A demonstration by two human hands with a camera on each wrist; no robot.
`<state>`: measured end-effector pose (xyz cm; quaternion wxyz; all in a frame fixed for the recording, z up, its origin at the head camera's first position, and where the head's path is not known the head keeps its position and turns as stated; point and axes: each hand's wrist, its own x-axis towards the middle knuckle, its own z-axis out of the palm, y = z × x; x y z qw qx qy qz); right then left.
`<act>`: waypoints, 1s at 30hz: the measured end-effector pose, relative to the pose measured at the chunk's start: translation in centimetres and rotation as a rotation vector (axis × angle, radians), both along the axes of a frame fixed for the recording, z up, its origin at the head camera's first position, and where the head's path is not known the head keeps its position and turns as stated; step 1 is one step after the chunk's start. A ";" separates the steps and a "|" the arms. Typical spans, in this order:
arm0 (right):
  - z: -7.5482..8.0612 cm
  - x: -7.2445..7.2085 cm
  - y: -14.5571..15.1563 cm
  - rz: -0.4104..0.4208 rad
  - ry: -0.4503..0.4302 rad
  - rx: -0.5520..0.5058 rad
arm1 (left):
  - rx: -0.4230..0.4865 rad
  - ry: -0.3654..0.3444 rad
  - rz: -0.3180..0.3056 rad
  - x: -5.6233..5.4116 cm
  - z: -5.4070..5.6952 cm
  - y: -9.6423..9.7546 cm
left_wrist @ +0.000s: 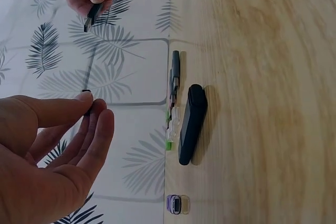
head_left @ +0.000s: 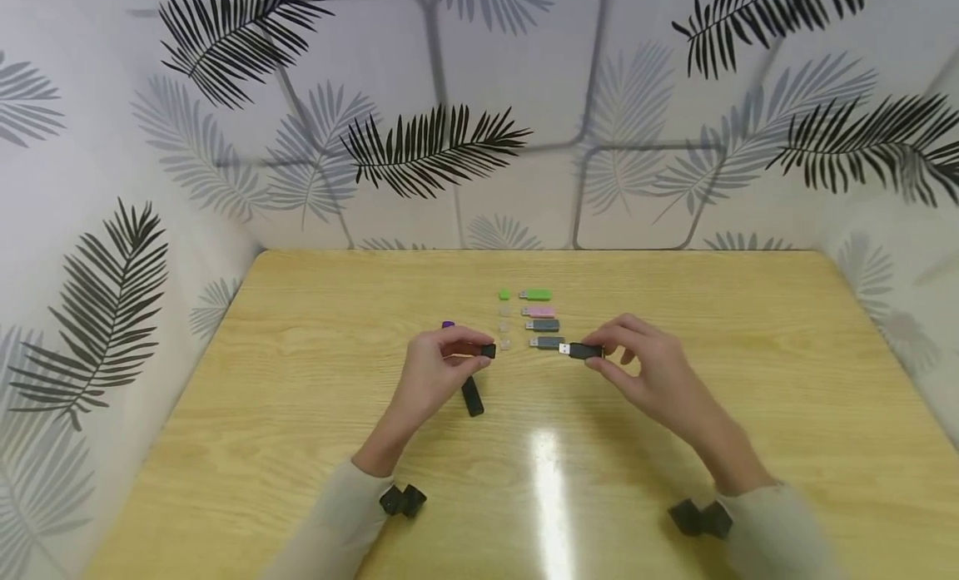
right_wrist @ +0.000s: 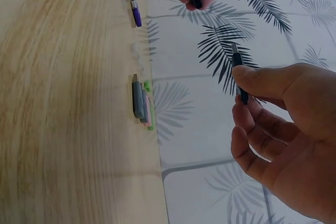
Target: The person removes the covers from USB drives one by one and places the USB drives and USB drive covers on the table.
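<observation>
My left hand pinches a small black cap between thumb and fingertips, above the table. A black USB flash drive with its bare metal plug pointing left is pinched in my right hand. Cap and drive are held apart, level with each other. Below the left hand lies another black flash drive, seemingly capped. A purple flash drive with its metal plug showing lies near it, mostly hidden behind the left hand in the head view.
Between the hands lie uncapped flash drives in a column: green, pink, grey and another grey one. Left of them are a green cap and several clear caps. A leaf-patterned wall covering borders the wooden table.
</observation>
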<state>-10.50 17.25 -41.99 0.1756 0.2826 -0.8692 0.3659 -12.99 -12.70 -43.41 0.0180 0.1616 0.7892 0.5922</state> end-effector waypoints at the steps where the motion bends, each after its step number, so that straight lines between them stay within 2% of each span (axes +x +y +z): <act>1: -0.2 -0.2 -0.1 0.001 -0.013 0.000 | -0.016 0.004 0.003 -0.2 -0.2 0.1; 7: -1.2 -1.1 -0.9 -0.010 -0.102 0.020 | -0.114 0.019 0.012 -0.9 -0.9 0.8; 14: -2.1 -1.9 -1.5 -0.035 -0.222 0.054 | -0.179 0.005 0.033 -1.7 -1.3 1.4; 22: -3.2 -2.8 -2.1 -0.060 -0.283 0.067 | -0.216 0.007 0.043 -2.4 -1.9 2.0; 26: -3.5 -3.2 -2.4 -0.067 -0.322 0.083 | -0.273 -0.017 0.048 -2.4 -2.2 2.2; 30: -3.9 -3.4 -2.8 -0.076 -0.368 0.092 | -0.331 -0.072 0.042 -2.4 -2.3 2.3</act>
